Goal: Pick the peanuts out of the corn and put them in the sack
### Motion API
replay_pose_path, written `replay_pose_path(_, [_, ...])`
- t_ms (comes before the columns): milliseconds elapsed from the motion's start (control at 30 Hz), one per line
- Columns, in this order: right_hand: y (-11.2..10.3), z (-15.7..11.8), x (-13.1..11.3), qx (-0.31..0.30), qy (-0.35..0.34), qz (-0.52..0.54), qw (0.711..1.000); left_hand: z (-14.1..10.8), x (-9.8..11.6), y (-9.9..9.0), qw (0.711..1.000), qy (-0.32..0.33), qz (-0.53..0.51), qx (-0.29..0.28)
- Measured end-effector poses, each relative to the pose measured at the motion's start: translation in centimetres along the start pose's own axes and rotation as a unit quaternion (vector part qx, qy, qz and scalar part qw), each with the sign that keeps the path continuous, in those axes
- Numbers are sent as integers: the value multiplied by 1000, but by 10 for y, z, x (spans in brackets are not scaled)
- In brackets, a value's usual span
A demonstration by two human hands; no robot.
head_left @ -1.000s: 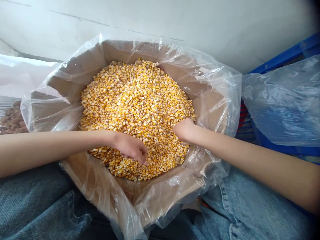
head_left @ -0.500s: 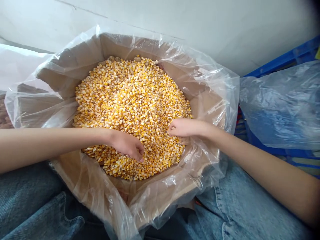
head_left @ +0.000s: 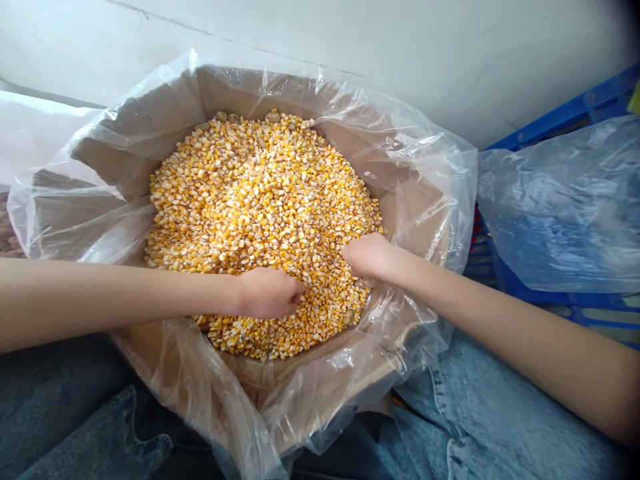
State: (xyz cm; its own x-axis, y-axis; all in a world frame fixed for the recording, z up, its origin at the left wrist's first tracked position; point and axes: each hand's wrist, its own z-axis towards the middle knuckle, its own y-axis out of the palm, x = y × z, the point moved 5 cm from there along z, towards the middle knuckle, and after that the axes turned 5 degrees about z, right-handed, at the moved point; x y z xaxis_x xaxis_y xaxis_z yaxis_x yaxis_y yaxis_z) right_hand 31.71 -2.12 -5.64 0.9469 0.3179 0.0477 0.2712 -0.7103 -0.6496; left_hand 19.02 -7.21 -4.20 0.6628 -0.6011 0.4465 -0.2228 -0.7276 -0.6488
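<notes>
Two bare forearms stretch in from either side, and both hands sit low in the same grain. The left hand [head_left: 267, 293] is curled knuckles-up, its fingertips [head_left: 295, 290] pushed down among the kernels, so whether it holds any cannot be told. The right hand [head_left: 367, 257] rests just as low, a short way off and apart from the left, its fingers sunk out of sight; whether they are closed or spread is also hidden.

Around both hands lies a broad, rounded heap of loose, dried golden-yellow corn kernels [head_left: 260, 200], flecked with paler grains, with a few darker brown ones along the far edge. The heap fills the bottom of a square brown cardboard box [head_left: 135, 147], lined with a crinkled clear plastic bag [head_left: 425, 167] whose mouth folds out over the rim.

The box sits in front of the person, over faded blue denim jeans [head_left: 500, 420]. To the right, a sheet of clear plastic [head_left: 560, 207] drapes beside a bright blue plastic crate [head_left: 565, 113]. At the far left edge, a pile of brown lumps [head_left: 7, 230] is partly cut off. Behind everything rises a plain pale grey wall [head_left: 350, 40].
</notes>
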Motion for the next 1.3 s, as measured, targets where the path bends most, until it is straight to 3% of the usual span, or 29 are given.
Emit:
replay_pose_path(133, [-14, -5, 8, -7, -39, 9, 999, 29, 40, 15, 997, 44, 52, 24])
replay_pose_path(300, [-30, 4, 14, 114, -21, 117, 986, 72, 69, 27, 991, 70, 64, 98])
replay_pose_path(433, [-33, 6, 13, 150, -35, 179, 972, 89, 72, 36, 993, 63, 59, 84])
replay_pose_path(533, [-33, 4, 12, 133, -48, 250, 958, 89, 67, 36, 998, 48, 27, 35])
replay_pose_path(600, [-32, 2, 10, 89, -69, 366, 924, 83, 62, 33, 998, 50, -20, -14])
replay_pose_path(633, [-32, 2, 8, 64, -83, 439, 893, 76, 58, 30, 997, 54, -48, -34])
replay_pose_path(700, [-33, 0, 4, 20, -112, 578, 808, 54, 48, 17, 991, 62, -101, -67])
replay_pose_path(800, [-38, -3, -2, -20, -141, 704, 696, -4, 21, -16, 982, 52, -165, -69])
replay_pose_path(867, [-41, -5, -5, -42, -148, 744, 650, -56, -5, -46, 972, 25, -232, -21])
replay_pose_path(933, [-44, -7, -7, -64, -155, 768, 618, -114, -45, -73, 950, -82, -285, 99])
replay_pose_path(1000, [-45, -10, -9, -83, -164, 782, 596, -176, -93, -87, 892, -201, -312, 259])
replay_pose_path(1067, [-45, -11, -10, -92, -160, 793, 580, -231, -138, -78, 831, -306, -311, 344])
replay_pose_path(1167, [-49, -13, -10, -78, -127, 807, 571, -279, -190, -36, 807, -433, -267, 298])
replay_pose_path(1233, [-62, -14, -20, -61, -114, 803, 582, -295, -208, -20, 803, -461, -189, 328])
replay_pose_path(1300, [-87, -17, -47, -46, -132, 786, 602, -304, -210, -14, 791, -448, -158, 385])
